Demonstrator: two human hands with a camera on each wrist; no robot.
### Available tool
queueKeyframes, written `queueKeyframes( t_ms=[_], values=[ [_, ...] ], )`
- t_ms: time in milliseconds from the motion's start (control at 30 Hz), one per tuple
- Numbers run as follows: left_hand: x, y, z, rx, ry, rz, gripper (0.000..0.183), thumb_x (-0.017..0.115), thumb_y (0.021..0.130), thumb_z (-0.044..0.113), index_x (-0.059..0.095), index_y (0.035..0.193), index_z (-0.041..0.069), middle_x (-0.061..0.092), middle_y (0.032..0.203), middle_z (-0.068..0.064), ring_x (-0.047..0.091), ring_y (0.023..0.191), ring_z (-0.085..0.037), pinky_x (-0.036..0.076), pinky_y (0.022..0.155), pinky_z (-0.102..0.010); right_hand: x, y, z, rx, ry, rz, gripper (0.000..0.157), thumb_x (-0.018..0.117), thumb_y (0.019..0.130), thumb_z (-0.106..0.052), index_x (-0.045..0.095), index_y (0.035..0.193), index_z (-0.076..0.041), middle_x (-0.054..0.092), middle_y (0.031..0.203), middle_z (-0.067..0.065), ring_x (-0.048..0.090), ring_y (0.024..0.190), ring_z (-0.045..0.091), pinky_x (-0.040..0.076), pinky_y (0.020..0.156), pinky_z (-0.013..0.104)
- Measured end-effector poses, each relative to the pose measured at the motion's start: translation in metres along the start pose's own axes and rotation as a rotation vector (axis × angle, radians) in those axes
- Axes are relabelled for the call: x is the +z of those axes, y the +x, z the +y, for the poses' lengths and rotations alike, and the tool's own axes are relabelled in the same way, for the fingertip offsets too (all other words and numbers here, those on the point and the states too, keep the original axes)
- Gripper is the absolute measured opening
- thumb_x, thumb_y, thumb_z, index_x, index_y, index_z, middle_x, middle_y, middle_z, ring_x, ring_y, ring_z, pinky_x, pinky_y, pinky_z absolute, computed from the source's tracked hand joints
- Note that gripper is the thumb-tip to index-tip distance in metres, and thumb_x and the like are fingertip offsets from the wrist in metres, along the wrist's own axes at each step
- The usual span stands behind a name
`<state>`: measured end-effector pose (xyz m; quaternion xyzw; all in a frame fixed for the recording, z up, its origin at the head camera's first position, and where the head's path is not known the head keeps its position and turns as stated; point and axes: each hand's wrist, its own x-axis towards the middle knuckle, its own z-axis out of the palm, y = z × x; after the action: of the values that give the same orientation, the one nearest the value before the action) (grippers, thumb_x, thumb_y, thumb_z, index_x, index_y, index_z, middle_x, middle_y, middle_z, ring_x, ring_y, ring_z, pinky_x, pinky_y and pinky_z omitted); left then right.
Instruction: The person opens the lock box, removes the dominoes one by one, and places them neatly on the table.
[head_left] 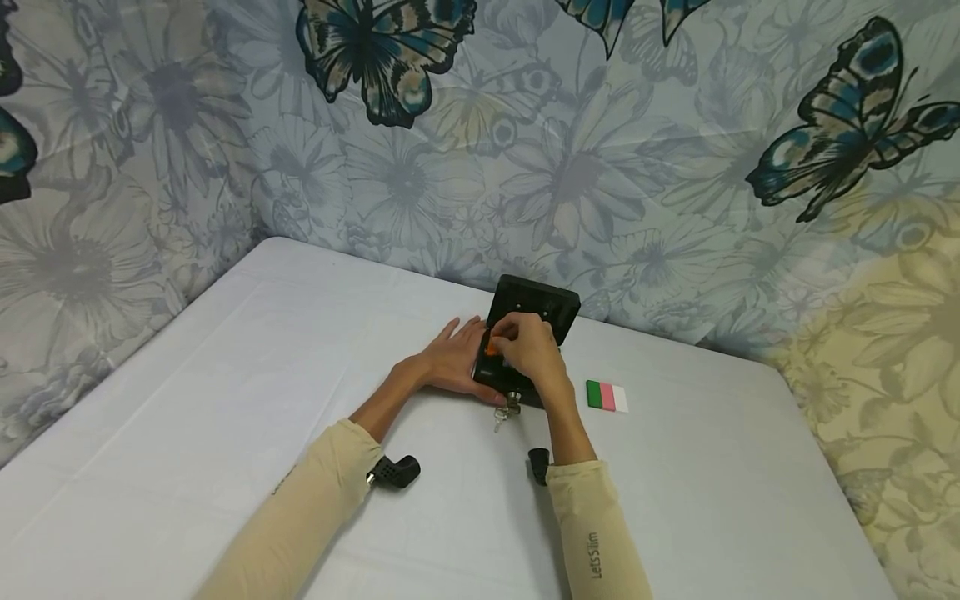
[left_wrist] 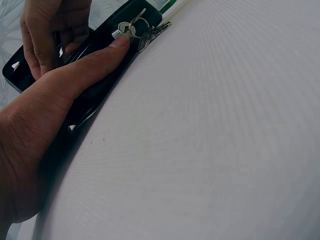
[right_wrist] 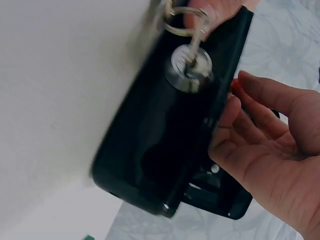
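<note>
A black metal lockbox (head_left: 534, 293) stands with its lid raised near the back of the table. A bunch of keys (head_left: 500, 416) hangs from the lock cylinder (right_wrist: 190, 67) on its front. My left hand (head_left: 453, 362) steadies the box from the left, fingers spread; in the left wrist view its thumb lies along the front, tip at the lock. Over the open box, my right hand (head_left: 531, 346) has its fingers curled in and pinches a small orange-red piece (head_left: 492, 345), mostly hidden by the fingers. The box's inside is largely covered by this hand.
To the right of the box lies a small flat piece with green, pink and white stripes (head_left: 607, 397). A white cloth covers the table (head_left: 720, 483). Butterfly-patterned fabric (head_left: 585, 175) hangs close behind the box. Black wrist-camera mounts (head_left: 401, 472) stick out from the sleeves.
</note>
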<state>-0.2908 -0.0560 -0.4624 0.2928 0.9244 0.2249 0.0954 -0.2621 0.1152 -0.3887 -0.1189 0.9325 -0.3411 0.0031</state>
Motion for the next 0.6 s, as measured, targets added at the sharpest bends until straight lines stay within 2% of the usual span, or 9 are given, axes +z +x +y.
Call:
queueKeyframes(
  t_ms=[200,433,600],
  values=[
    [0.001,-0.001,0.0,0.004,-0.002,0.002,0.118,0.076,0.081,0.067,0.017,0.167,0.013,0.014,0.177,-0.013,0.002,0.167,-0.03,-0.003,0.135,-0.054,-0.012,-0.002,0.005,-0.011,0.04,0.036,0.014,0.069,0.1,-0.009,0.077,0.109,-0.001,0.079,0.106,0.02,0.075,0.094,0.033,0.061,0.083,0.042],
    [0.002,0.0,-0.001,0.007,0.007,0.012,0.119,0.076,0.081,0.067,0.016,0.167,0.011,0.015,0.176,-0.013,0.002,0.167,-0.03,-0.003,0.135,-0.053,-0.034,-0.005,0.013,0.001,0.067,0.044,0.013,0.073,0.097,-0.01,0.077,0.105,0.0,0.079,0.101,0.021,0.073,0.089,0.031,0.054,0.074,0.03],
    [0.002,0.0,-0.001,0.009,0.007,0.021,0.12,0.076,0.08,0.067,0.016,0.167,0.011,0.015,0.176,-0.014,0.004,0.167,-0.031,-0.002,0.135,-0.054,-0.051,-0.01,0.02,0.026,0.099,0.019,0.015,0.073,0.097,-0.011,0.075,0.106,0.001,0.077,0.104,0.022,0.072,0.095,0.038,0.055,0.08,0.035]
  ],
)
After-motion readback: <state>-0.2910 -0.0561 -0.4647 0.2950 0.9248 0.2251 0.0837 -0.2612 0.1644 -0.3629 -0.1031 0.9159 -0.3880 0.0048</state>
